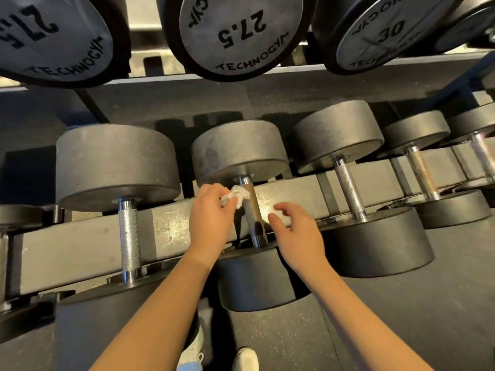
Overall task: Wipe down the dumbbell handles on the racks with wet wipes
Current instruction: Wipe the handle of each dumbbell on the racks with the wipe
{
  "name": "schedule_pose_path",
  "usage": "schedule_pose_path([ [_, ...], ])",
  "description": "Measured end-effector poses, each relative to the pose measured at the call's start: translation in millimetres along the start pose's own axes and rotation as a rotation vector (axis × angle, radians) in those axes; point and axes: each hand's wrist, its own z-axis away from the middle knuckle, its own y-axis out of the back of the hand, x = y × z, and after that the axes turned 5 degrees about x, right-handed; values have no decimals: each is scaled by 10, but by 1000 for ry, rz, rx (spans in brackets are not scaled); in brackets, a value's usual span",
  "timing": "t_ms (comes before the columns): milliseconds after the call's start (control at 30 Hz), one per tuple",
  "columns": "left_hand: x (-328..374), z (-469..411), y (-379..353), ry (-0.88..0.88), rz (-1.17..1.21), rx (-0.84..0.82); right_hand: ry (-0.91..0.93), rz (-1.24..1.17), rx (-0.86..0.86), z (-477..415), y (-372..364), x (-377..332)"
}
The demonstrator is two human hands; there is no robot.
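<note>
Dumbbell rack, two tiers, above a dark speckled floor (444,317).
On my feed the lower rail (80,245) carries a left dumbbell (117,164), middle dumbbell (238,148) and right dumbbell (337,132) side by side, handles crossing the grey beam. The upper rail (187,83) holds a 27.5 dumbbell (235,36) and a 30 dumbbell (385,36). White shoes (245,358) stand on the floor.

Single head-worn view looks steeply down, close over the dumbbell rack (88,242) and floor (455,303)
</note>
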Motion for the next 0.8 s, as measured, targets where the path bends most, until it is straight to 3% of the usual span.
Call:
schedule_pose_path([
  [333, -29, 22, -223, 41, -67, -72, 3, -33, 4, -11, -45, 51],
  [567, 39, -149, -272, 46, -58, -1, -10, -47, 10, -8, -43, 63],
  [800, 11, 89, -170, 25, -23, -180, -20, -34, 9, -7, -47, 54],
])
